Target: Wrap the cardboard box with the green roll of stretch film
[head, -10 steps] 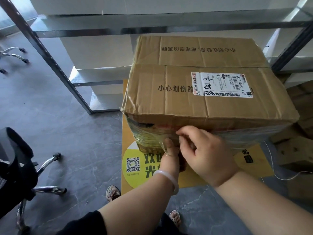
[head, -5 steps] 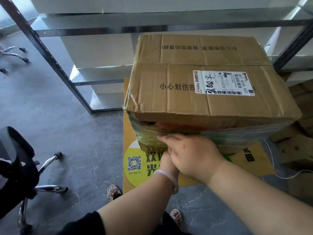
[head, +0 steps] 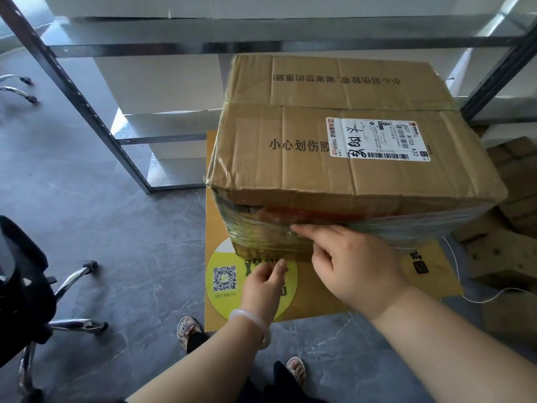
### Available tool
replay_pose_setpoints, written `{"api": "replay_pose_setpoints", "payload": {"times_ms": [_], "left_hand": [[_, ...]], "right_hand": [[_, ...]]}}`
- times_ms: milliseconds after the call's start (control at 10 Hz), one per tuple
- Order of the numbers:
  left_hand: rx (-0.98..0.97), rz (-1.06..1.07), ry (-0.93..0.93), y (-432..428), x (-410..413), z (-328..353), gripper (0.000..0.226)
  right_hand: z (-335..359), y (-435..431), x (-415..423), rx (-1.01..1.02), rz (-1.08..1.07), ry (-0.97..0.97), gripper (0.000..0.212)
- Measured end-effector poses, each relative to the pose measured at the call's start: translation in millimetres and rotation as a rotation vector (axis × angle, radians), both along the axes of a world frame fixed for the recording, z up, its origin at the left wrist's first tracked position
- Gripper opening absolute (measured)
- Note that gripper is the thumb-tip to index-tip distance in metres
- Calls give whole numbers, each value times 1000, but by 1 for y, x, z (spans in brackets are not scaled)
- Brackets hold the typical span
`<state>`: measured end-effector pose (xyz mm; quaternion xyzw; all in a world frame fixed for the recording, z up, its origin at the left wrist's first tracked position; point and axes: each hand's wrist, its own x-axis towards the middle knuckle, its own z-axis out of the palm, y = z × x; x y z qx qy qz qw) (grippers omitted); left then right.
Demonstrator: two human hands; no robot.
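Finds the cardboard box [head: 334, 158] standing on a yellow mat [head: 436, 286] on the grey floor, just in front of a metal shelf frame [head: 87, 112], with bands of stretch film [head: 261, 234] already drawn tight round its lower sides. Shows the right hand [head: 351, 266] laid against the near face, forefinger straight and pressing the film flat to the cardboard, gripping nothing. Shows the left hand [head: 266, 283] just below the box's bottom edge and apart from it, fingers loosely curled with nothing visible in them. Shows no green roll anywhere. Judging by the creased, dented top and the taped seam: stiff but tired cardboard, probably bulky and awkward rather than fragile, best steadied with flat palms on the faces or at the bottom corners. Expect thin, clingy, slick film, prone to bunching; best smoothed down with flat fingers, not pinched.
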<state>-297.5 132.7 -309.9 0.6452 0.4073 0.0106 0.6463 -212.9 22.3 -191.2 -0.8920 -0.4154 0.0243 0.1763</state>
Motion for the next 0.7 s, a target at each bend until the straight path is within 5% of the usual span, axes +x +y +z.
{"api": "replay_pose_setpoints", "payload": {"times_ms": [200,400,600,700], "left_hand": [[419,-152,-253,15,-3,43,13],[936,-569,-60,16,8,98,35],[1027,-826,-30,23,13,166,37],[1097,-777,-126,23,13,206,29]], "right_hand": [[-1,-11,-6,7,-79,31,42],[14,-9,0,-103,-80,169,43],[52,-22,11,-90,6,372,41],[96,-34,21,74,45,295,25]]}}
